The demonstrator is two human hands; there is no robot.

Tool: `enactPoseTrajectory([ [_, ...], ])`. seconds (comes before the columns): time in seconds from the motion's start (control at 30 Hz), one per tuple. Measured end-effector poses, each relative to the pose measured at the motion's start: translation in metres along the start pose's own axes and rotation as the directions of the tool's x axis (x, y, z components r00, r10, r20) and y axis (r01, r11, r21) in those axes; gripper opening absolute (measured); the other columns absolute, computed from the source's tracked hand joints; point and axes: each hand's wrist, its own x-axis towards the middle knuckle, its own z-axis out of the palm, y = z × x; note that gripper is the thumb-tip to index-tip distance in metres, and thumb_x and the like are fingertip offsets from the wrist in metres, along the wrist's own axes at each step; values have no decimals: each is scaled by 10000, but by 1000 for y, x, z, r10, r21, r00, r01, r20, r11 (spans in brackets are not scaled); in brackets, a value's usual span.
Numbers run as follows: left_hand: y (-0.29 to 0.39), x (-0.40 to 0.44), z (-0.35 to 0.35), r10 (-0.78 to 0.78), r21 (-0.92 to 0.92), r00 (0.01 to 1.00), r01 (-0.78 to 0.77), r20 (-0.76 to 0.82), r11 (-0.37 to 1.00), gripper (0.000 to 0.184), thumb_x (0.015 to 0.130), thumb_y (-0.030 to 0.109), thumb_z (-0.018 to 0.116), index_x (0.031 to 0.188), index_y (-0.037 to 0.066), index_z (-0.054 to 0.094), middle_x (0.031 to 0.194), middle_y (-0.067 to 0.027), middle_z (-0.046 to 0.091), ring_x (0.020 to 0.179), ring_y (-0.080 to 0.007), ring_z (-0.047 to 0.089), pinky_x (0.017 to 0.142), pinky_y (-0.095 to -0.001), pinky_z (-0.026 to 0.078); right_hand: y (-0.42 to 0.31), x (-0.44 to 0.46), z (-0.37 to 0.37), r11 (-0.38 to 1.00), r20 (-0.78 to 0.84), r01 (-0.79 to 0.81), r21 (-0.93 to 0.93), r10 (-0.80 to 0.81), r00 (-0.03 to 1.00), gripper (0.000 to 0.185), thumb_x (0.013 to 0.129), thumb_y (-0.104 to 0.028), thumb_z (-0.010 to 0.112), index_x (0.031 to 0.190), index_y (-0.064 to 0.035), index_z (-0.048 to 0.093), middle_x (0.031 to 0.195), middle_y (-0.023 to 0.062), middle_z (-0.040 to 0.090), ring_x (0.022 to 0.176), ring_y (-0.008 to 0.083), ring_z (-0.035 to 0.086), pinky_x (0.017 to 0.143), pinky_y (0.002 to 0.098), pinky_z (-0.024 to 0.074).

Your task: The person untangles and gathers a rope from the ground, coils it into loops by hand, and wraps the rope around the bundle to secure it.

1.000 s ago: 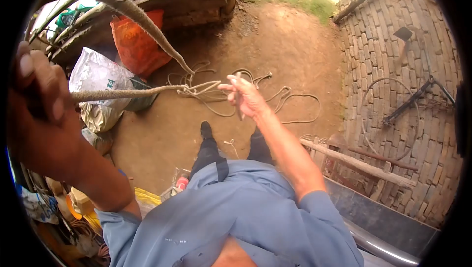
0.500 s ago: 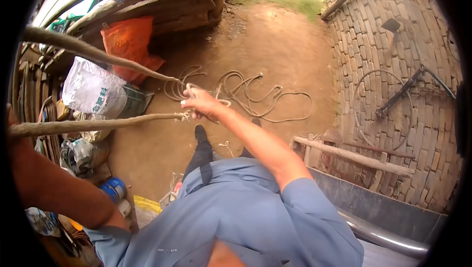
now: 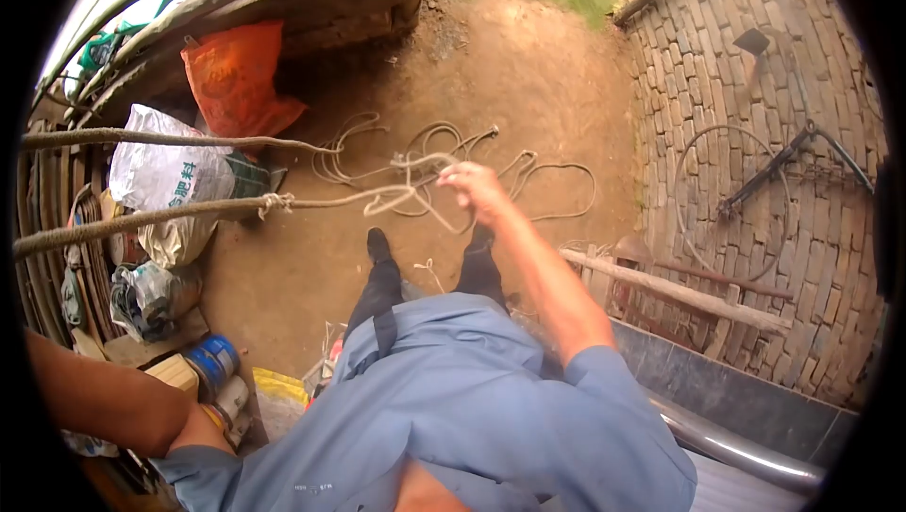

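Observation:
In front of me a beige rope (image 3: 212, 207) stretches in two strands from the left edge toward the middle. The lower strand carries a frayed knot, and loose loops hang at its right end. My right hand (image 3: 474, 188), arm extended, has its fingers closed on the rope at those loops. Of my left side only the forearm (image 3: 109, 394) shows at the left edge; the hand itself is out of sight. Beyond my right hand, more rope (image 3: 563, 167) lies in loose coils on the dirt floor.
A white printed sack (image 3: 165, 167) and an orange bag (image 3: 236, 78) stand at the left by stacked wood. Below them is a blue can (image 3: 213, 358). At right are a wooden frame (image 3: 679, 291), a brick surface (image 3: 698, 68) and a metal tube (image 3: 741, 446).
My right hand has moved right, away from the knot, drawing the rope loops with it. Both strands have shifted, and my left forearm has dropped lower at the left edge.

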Motion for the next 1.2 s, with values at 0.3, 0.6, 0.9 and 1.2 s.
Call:
enactPoseTrajectory([
  [0.3, -53, -32, -112, 240, 963, 969, -123, 64, 239, 249, 1070, 230, 525, 1108, 13, 639, 873, -43, 597, 651, -99, 523, 548, -250, 441, -187, -116, -55, 836, -26, 541, 92, -541, 841, 261, 954, -55, 578, 1202, -6, 645, 1163, 155, 704, 486, 19, 430, 455, 172, 366],
  [0.6, -119, -167, -201, -186, 994, 977, -109, 106, -9, 237, 1047, 179, 585, 1214, 64, 709, 1012, -73, 735, 862, -150, 678, 736, -296, 550, -238, -182, -31, 693, 69, 719, -54, -715, 695, 357, 969, -45, 546, 1304, 74, 576, 1220, 231, 667, 489, 19, 443, 463, 179, 379],
  [0.9, -145, -306, -227, -751, 926, 623, 375, -220, 40, 287, 1030, 161, 572, 1276, 22, 628, 845, -29, 571, 636, -92, 477, 567, -269, 410, -235, -153, -76, 737, -125, 673, -57, -674, 728, 369, 993, -57, 534, 1350, 29, 572, 1177, 189, 686, 471, 16, 419, 448, 172, 358],
  [1.2, -155, -402, -261, -791, 973, 584, 223, -179, -56, 309, 985, 136, 565, 1246, -26, 598, 1057, -284, 639, 1004, -454, 598, 877, -476, 463, -229, -183, -93, 764, -145, 645, -30, -641, 753, 388, 1001, -60, 518, 1375, 38, 550, 1135, 166, 692, 452, 12, 383, 427, 168, 324],
])
